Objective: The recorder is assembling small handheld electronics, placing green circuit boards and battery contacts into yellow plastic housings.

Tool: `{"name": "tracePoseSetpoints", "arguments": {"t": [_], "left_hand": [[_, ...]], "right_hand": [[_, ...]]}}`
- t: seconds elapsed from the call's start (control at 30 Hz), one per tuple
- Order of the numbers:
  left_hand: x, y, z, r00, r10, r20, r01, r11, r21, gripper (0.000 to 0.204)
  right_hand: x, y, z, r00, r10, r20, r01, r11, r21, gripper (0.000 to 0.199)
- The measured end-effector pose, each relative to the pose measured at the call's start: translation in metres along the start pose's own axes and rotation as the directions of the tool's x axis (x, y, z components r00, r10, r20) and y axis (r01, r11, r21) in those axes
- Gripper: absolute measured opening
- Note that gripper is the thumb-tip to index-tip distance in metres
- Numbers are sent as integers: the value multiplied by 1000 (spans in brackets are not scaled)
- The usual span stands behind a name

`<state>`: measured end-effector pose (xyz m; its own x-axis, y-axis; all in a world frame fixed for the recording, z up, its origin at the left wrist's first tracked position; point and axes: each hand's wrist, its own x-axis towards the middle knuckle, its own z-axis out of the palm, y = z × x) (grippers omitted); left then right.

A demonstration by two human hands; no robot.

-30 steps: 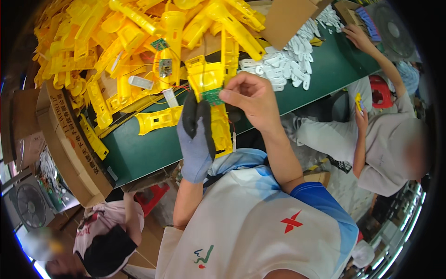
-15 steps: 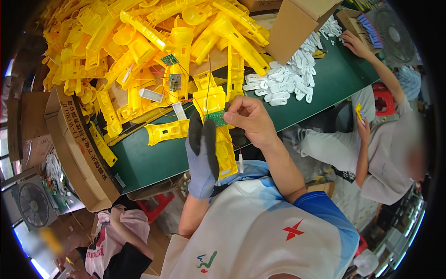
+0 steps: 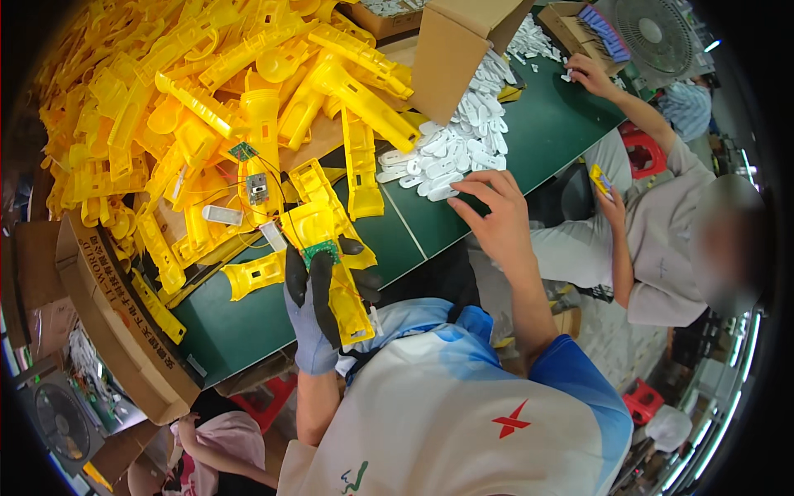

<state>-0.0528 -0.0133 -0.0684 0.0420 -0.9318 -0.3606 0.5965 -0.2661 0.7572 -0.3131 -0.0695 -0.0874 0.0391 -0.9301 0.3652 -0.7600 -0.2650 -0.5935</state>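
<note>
Just below the middle of the frame, a yellow plastic shell [image 3: 351, 307] sits tilted in the gloved left hand [image 3: 314, 312], above the near edge of the green table [image 3: 240, 331]. A green circuit board [image 3: 321, 251] lies across the shell, and the glove's dark fingers close around both, probably so that the board does not slip. The shell's hollow side faces up, which leaves the board in plain sight.

To the right of it, the bare right hand [image 3: 501, 219] hangs with thumb and forefinger parted, seemingly holding nothing. Its fingertips are near the white plastic pieces [image 3: 463, 140]; whether they touch, I cannot tell. That pile lies loose and within easy reach, beside an open cardboard box [image 3: 465, 54].

Across the upper left, yellow parts [image 3: 190, 74] heap up, with a long carton [image 3: 124, 322] standing along the table's left end, perhaps as a barrier. At the right, a co-worker's hand [image 3: 613, 207] grips a small yellow piece [image 3: 601, 179].
</note>
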Motion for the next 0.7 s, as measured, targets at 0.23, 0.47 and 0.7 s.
{"name": "tracePoseSetpoints", "arguments": {"t": [0.23,0.47,0.7], "left_hand": [[12,-13,-1,982,-176,70,182,979,-90,28],[8,-14,4,987,-147,64,151,986,-69,31],[7,-12,-1,998,22,-66,-19,999,42,27]], "right_hand": [[3,13,1,986,-72,150,83,994,-66,18],[-15,-25,23,939,-133,318,-38,877,479,14],[-12,-61,49,873,-204,443,-264,565,782,13]]}}
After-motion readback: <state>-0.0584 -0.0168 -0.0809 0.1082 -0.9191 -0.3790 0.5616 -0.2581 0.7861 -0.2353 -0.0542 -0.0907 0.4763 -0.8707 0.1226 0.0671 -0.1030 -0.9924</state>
